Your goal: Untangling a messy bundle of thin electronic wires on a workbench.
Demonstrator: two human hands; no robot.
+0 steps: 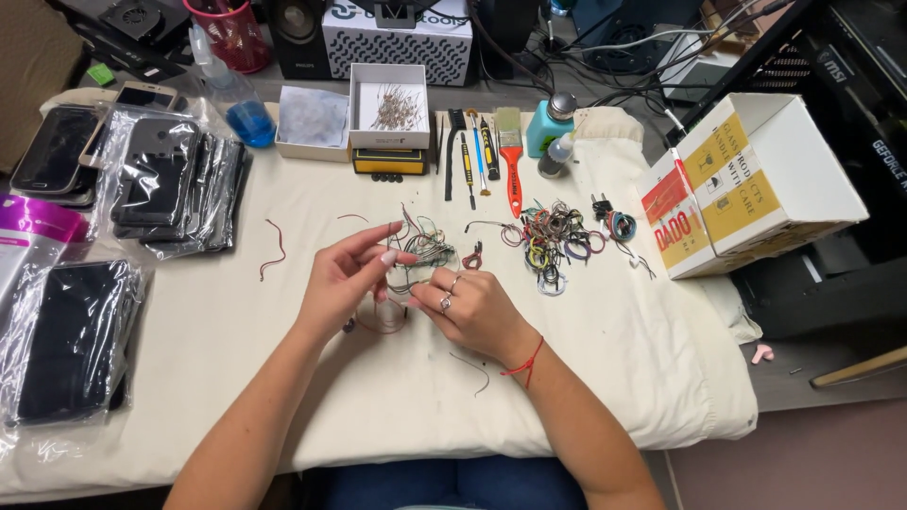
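Over the middle of a cream cloth-covered table (236, 378), my left hand (346, 279) and my right hand (470, 307) meet on a tangled bundle of thin coloured wires (425, 253). Fingers of both hands pinch strands of that bundle; the left thumb and forefinger point right, into the tangle. My right hand wears rings and a red string bracelet at the wrist. A larger heap of coiled coloured wires (553, 244) lies just right of the hands. Loose single wires lie on the cloth: a red one (275, 249) to the left and a dark one (472, 366) near my right wrist.
Bagged phones (170, 184) and more phones (52, 151) are stacked at left. At the back stand an open white box of small parts (388, 104), screwdrivers and tweezers (470, 156), an orange-handled brush (511, 165) and a teal bottle (550, 123). A white cardboard box (756, 184) sits at right.
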